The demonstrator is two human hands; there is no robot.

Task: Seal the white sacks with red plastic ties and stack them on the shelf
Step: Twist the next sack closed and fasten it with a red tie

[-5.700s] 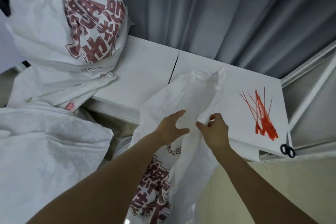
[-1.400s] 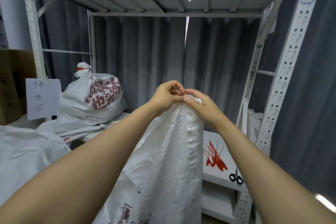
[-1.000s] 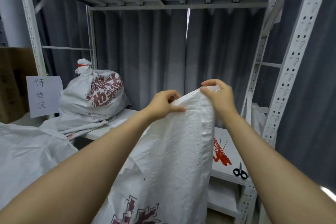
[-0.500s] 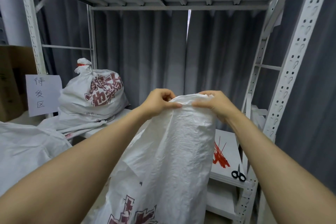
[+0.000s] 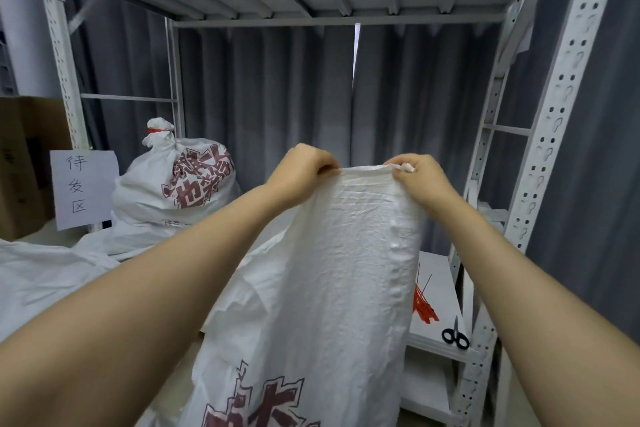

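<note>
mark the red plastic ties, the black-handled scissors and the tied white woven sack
red plastic ties point(image 5: 425, 308), head view, middle of the bundle
black-handled scissors point(image 5: 455, 335), head view, at the handles
tied white woven sack point(image 5: 194, 180), head view, printed side

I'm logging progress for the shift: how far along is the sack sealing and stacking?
Done: one tied sack sits on the shelf, a red tie around its neck. In hand: the left hand and right hand grip the top edge of a second sack, not yet tied. Left: cinch it with one of the loose red ties by the scissors, then stack it.
</note>
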